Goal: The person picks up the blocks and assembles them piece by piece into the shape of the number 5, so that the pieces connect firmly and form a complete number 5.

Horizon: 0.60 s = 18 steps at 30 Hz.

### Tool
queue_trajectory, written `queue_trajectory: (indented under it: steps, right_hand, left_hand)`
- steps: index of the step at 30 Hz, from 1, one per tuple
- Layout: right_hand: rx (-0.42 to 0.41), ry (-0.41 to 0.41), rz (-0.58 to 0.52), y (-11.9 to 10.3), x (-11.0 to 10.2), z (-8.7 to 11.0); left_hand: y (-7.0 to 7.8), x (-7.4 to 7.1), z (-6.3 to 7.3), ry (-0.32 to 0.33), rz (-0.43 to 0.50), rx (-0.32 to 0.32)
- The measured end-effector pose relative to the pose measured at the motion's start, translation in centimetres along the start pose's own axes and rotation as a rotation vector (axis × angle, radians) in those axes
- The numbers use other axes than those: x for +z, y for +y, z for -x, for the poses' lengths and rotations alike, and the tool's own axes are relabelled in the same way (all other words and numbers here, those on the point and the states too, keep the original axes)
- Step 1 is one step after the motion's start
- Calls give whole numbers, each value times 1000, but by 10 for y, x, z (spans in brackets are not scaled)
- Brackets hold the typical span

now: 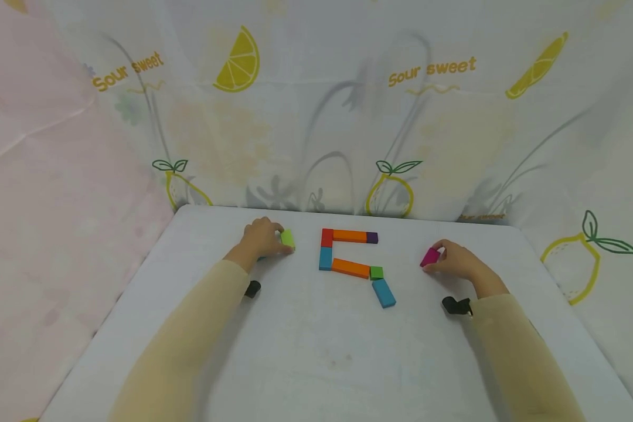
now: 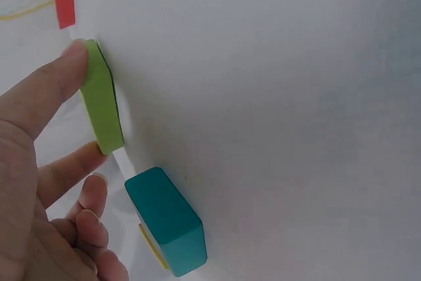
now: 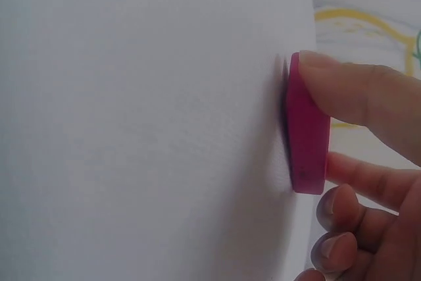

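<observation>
My left hand (image 1: pixel 262 238) pinches a lime green block (image 1: pixel 287 238) between thumb and forefinger, to the left of a figure of coloured blocks. In the left wrist view the green block (image 2: pixel 100 100) is close to the white surface, and a teal block (image 2: pixel 168 218) lies beside it. On the right, my right hand (image 1: pixel 452 261) holds a magenta block (image 1: pixel 430 258) by its ends, with thumb and forefinger. The figure has a red block (image 1: pixel 327 238), blue blocks (image 1: pixel 325 258), orange blocks (image 1: pixel 350 268), a small green block (image 1: pixel 377 273) and a purple block (image 1: pixel 372 237).
The white table (image 1: pixel 306 351) carries all the blocks. Behind it hangs a lemon-print cloth (image 1: pixel 316 117). A black wrist-camera piece (image 1: pixel 456 305) juts out by the right wrist, another (image 1: pixel 252 289) by the left.
</observation>
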State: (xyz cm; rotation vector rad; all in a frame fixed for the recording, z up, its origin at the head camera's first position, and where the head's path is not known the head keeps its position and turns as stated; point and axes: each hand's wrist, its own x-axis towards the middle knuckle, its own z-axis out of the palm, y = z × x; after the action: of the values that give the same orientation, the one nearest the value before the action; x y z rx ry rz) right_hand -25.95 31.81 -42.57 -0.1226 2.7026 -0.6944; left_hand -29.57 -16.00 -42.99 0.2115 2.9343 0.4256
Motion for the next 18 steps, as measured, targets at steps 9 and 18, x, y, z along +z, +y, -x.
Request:
queue_trajectory:
  steps: [9, 18]
  right_hand:
    - [-27, 7, -10, -11, 11, 17]
    - [-57, -1, 3, -23, 22, 33]
  left_hand:
    - [8, 7, 20, -8, -36, 52]
    - [18, 9, 47, 4, -36, 97]
